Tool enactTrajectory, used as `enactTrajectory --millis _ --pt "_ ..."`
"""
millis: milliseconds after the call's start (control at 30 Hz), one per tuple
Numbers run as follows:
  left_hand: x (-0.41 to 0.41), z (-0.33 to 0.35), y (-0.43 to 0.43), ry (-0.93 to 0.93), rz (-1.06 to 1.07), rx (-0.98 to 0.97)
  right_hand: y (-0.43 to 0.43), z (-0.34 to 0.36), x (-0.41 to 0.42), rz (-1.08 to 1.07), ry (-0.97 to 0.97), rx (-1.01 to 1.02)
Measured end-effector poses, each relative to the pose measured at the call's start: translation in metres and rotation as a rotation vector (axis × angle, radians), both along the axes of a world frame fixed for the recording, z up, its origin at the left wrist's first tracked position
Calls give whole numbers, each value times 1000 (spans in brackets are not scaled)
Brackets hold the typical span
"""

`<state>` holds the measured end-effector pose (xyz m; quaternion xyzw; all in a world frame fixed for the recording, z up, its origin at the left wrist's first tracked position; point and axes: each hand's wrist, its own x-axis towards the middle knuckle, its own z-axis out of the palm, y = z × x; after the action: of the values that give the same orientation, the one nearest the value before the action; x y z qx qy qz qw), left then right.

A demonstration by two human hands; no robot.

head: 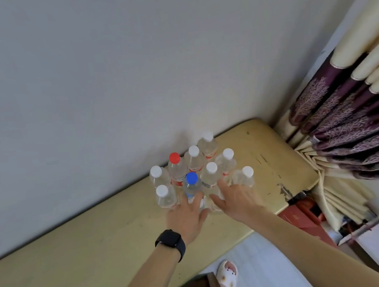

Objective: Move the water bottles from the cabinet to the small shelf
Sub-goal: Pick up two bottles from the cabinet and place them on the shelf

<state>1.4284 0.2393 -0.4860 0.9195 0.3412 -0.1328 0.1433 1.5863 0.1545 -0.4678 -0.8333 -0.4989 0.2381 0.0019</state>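
Note:
Several clear water bottles stand clustered on the yellowish cabinet top (83, 257), close to the wall. Most have white caps; one has a red cap (174, 158) and one a blue cap (191, 178). My left hand (187, 214), with a black watch on the wrist, reaches in from below; its index finger and thumb curl round the lower part of the blue-capped bottle. My right hand (236, 197) is beside it, fingers curled round the rightmost white-capped bottle (246, 175), thumb spread toward the middle bottles. The small shelf is out of view.
A grey wall (106, 82) rises right behind the bottles. Purple and cream curtains (350, 111) hang at the right end of the cabinet. Red boxes (302, 213) sit below that end. The floor, a slippered foot (227, 276) and a wooden stool edge show beneath.

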Motion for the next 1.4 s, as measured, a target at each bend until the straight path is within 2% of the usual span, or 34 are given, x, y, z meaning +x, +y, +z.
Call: enactTrajectory --millis 100,400,533,633,767,833,933,1067,1200,1400 --pt "1 0 2 -66 -15 10 -9 -4 -13 -132 -12 37" --pt "-12 0 16 -73 -229 -8 -43 0 -50 -472 14 125" --pt "-10 9 9 -59 -398 30 -89 15 -67 -758 65 202" --pt "1 33 -18 16 -574 34 -133 39 -80 -945 26 261" --pt "16 71 -76 -68 -769 -116 -215 78 -108 -1097 -110 278" --pt "27 95 -112 -106 -936 -145 -258 96 -127 -1184 -183 290" --pt "40 139 -182 -200 -1243 -25 -322 121 -160 -1304 -310 330" --pt "27 180 -293 -339 -1493 96 -412 154 -221 -1474 -464 378" --pt "-10 205 -398 -388 -1595 49 -501 181 -301 -1641 -564 413" --pt "-98 226 -547 -395 -1747 -41 -615 209 -439 -1810 -702 327"
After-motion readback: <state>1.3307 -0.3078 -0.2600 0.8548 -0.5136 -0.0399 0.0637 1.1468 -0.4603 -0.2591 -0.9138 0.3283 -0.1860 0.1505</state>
